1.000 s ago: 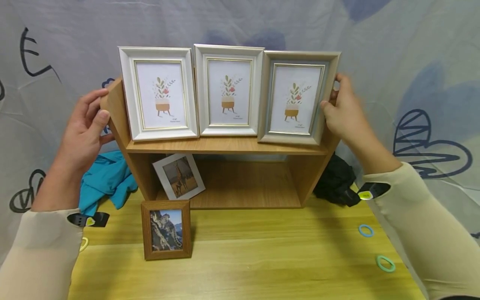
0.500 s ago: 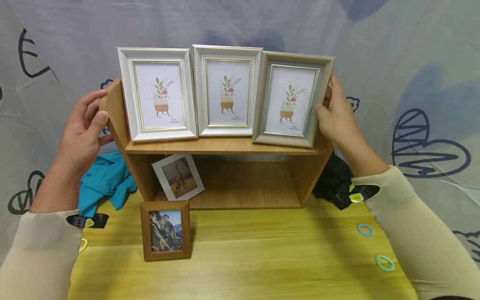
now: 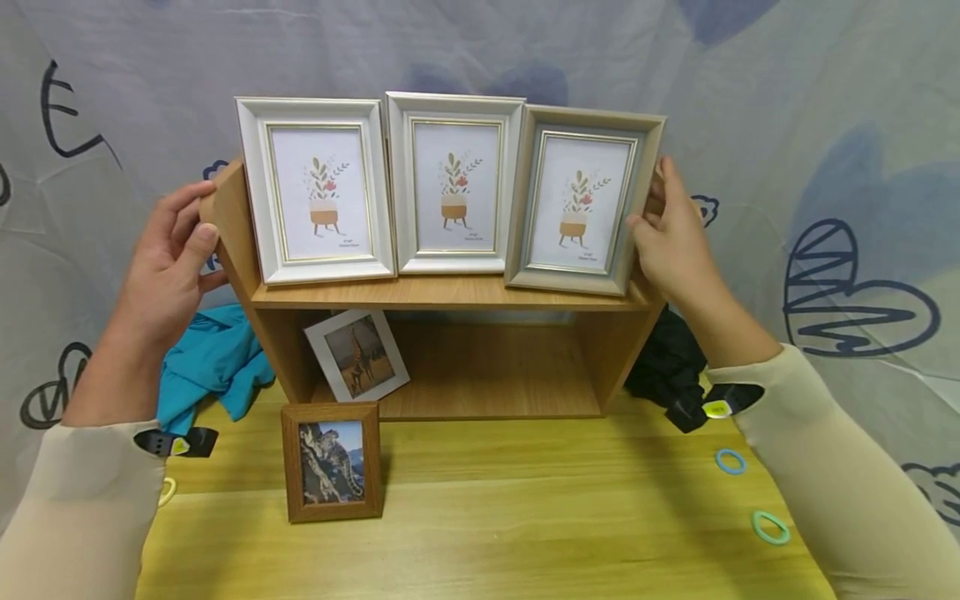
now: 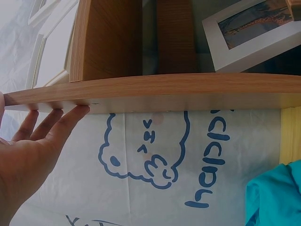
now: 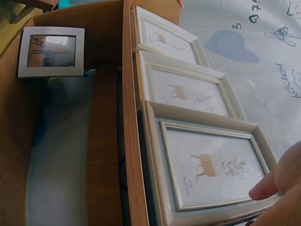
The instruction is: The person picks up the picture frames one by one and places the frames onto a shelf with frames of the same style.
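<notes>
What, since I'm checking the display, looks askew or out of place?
Low in the wooden shelf, the giraffe frame stands skewed to the front edge, whereas the brown frame looks nearly square.

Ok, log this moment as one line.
left hand: touching bookshelf's left side panel; right hand: pinching beige picture frame; upper shelf: two white picture frames beside it; giraffe-photo frame: tilted, lower compartment

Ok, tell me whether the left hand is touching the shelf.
Touching. The left wrist view shows the left hand with its fingertips against the shelf's outer side.
</notes>
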### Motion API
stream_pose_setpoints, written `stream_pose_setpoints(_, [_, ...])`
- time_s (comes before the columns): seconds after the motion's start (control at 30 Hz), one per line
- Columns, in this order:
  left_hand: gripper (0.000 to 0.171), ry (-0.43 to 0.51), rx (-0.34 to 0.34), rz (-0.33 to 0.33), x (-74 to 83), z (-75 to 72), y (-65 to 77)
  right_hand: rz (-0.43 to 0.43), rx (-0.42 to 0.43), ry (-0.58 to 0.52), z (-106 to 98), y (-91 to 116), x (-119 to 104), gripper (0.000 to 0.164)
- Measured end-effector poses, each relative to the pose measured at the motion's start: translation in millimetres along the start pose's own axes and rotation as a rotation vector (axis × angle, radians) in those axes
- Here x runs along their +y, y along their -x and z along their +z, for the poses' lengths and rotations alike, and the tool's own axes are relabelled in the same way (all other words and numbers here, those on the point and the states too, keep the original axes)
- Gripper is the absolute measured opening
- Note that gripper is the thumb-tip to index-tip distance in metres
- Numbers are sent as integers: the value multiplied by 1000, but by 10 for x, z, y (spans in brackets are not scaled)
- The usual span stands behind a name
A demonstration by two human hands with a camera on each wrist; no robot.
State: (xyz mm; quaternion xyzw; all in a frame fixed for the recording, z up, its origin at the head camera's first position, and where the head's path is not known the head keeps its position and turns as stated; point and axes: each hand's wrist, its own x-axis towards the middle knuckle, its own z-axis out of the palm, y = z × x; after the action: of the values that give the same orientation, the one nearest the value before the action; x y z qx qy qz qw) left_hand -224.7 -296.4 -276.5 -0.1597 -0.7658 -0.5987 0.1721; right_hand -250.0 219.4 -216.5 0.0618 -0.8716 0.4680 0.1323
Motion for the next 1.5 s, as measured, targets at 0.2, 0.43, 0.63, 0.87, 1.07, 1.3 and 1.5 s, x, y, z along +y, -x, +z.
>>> stream_pose_setpoints(0.2, [51, -6, 4, -7, 4, 2, 3, -6, -21, -68, -47, 105, -10, 76])
stream_pose_setpoints(0.43, [51, -19, 9, -16, -1, 3, 4, -57, -14, -7, -103, 219, 26, 78])
stream_pose_setpoints(0.63, [51, -13, 3, -9, -19, 4, 6, -132, 17, 13, -148, 385, 87, 76])
stream_pose_setpoints(0.87, [51, 7, 1, -3, -16, 4, 0, -233, 143, -27, -204, 566, 222, 66])
stream_pose_setpoints(1.07, [51, 0, 1, 3, -12, 3, -4, -361, 284, -84, -203, 637, 430, 48])
stream_pose_setpoints(1.3, [52, -6, 0, 9, -13, -3, 0, -343, 363, -179, -191, 589, 658, 44])
stream_pose_setpoints(1.5, [52, 1, -4, 15, -18, -7, 0, -262, 234, -298, -206, 496, 850, 57])
